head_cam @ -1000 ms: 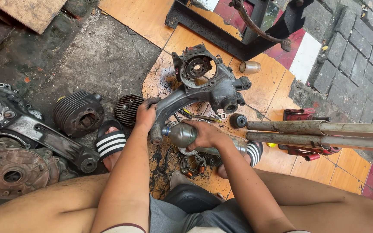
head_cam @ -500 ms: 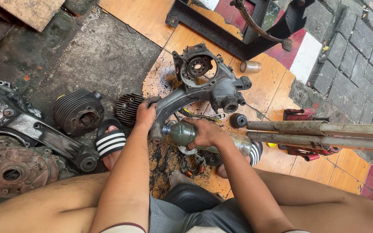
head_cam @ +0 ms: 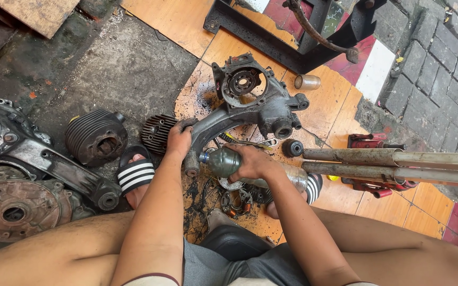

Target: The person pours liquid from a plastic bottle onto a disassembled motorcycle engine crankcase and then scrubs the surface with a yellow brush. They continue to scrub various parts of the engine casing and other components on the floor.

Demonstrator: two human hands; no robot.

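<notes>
Grime coats the grey engine casing [head_cam: 250, 108], round opening upward.

A grimy dark metal engine casing [head_cam: 250, 108] lies on the orange tiled floor, its long arm pointing down-left. A dull green plastic bottle [head_cam: 222, 162] lies sideways, its nozzle right at that arm's end.
</notes>
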